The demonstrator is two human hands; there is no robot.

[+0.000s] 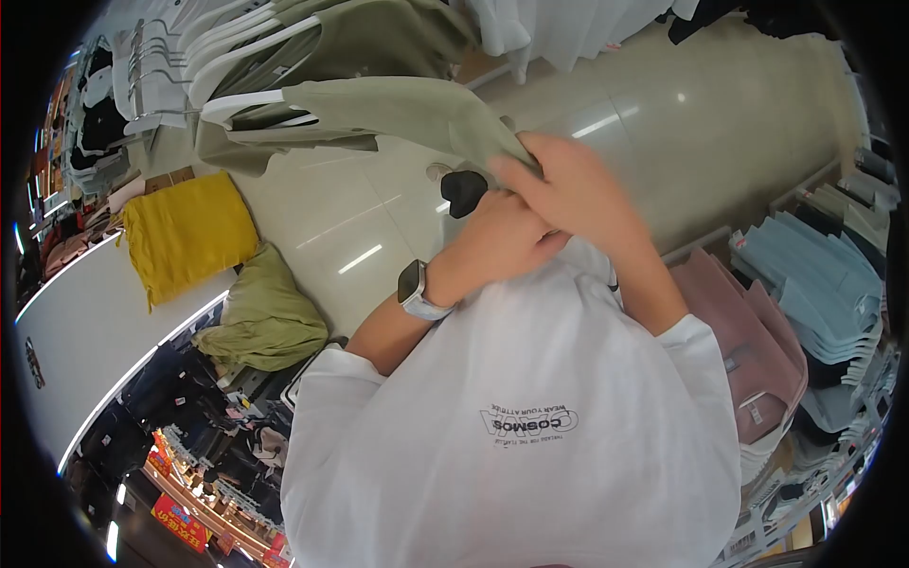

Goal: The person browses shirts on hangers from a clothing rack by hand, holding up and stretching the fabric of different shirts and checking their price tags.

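Observation:
A sage-green garment (407,106) hangs from a white hanger (248,102) at the end of a rail, and part of it is stretched out toward me. My right hand (573,180) is closed on the end of that stretched part, thumb against the cloth. Just below and touching it, my left hand (511,237) is closed with its fingers curled under. Whatever those fingers hold, if anything, is hidden. On my left wrist sits a watch (417,287) with a dark square face.
More green garments (360,43) hang behind on white hangers. At left, yellow cloth (189,232) and green cloth (265,317) lie by a white counter (90,322). Pink garments (734,331) and light-blue garments (805,275) hang at right. The floor (682,123) is shiny tile.

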